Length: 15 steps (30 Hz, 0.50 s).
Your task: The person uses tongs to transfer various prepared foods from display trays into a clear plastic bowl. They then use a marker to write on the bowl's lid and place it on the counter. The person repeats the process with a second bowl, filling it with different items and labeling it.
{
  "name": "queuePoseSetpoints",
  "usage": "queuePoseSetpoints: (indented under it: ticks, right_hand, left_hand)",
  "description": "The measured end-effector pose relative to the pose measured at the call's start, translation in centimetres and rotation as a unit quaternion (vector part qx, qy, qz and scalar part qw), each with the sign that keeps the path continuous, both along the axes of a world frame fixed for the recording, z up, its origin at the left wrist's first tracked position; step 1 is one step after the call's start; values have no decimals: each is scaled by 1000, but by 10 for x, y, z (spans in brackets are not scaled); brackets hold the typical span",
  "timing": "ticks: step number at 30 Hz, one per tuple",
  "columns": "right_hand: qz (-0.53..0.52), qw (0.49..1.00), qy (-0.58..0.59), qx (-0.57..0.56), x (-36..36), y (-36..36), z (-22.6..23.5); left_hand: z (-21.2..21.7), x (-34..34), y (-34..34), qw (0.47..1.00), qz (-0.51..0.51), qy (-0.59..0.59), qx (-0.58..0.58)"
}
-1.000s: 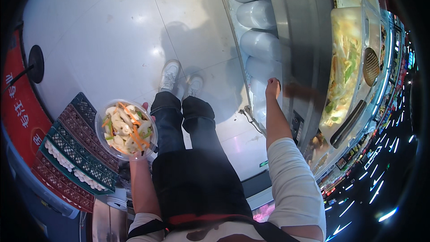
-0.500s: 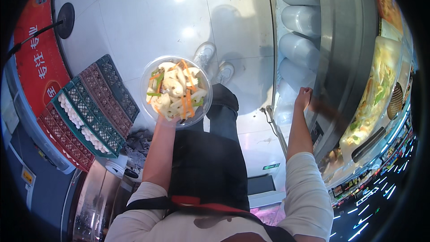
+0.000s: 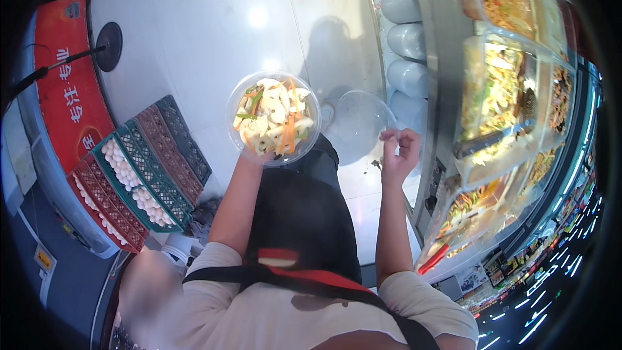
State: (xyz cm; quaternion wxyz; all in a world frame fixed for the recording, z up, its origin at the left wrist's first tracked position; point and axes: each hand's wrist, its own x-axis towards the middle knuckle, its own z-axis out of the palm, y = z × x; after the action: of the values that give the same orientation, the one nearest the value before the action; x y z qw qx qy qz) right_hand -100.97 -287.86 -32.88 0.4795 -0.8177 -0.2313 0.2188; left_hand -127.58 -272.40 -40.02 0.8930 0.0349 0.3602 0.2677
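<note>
The person's left hand (image 3: 258, 157) held a clear bowl (image 3: 318, 120) near the middle of the view, over the floor and in front of the legs. That grip was on the bowl from beneath, at its near side; most of the fingers were hidden under it, so just how they were bent could not be told. Inside lay pale mushroom slices (image 3: 276, 109), orange carrot strips (image 3: 289, 131) and some green strips (image 3: 255, 105), the upper pieces covering whatever lay below.

Just to the right, apart from the bowl, the right hand (image 3: 400, 153) pinched the near right edge of a clear round lid (image 3: 356, 126) between thumb and fingers. The lid was so see-through that its outline partly melted into the floor, and one white shoe (image 3: 328, 115) was only partly visible beside it; the other was out of sight.

On the right, a bench (image 3: 447, 45) carried trays of food, bent and partly cut off by the fisheye rim. A dark-handled utensil (image 3: 489, 140) lay across one tray, its far end hard to make out. Pale rounded containers (image 3: 408, 78) lined the shelf beside it, the topmost cut off. On the left, eggs (image 3: 126, 172) filled part of a green crate (image 3: 167, 188); a blurred patch at lower left was unreadable.
</note>
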Motion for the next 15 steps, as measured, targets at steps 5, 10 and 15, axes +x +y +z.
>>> queuePoseSetpoints:
  ticks: [5,10,15]
  right_hand:
    - [-87,958,231,148,-5,71,141]
    - [8,937,312,155,-21,122,195]
    - [87,943,264,183,-25,142,248]
  left_hand:
    - [80,22,35,979,-30,-201,-5]
    - [201,53,65,969,-154,-191,-19]
    - [275,61,77,965,-205,-146,74]
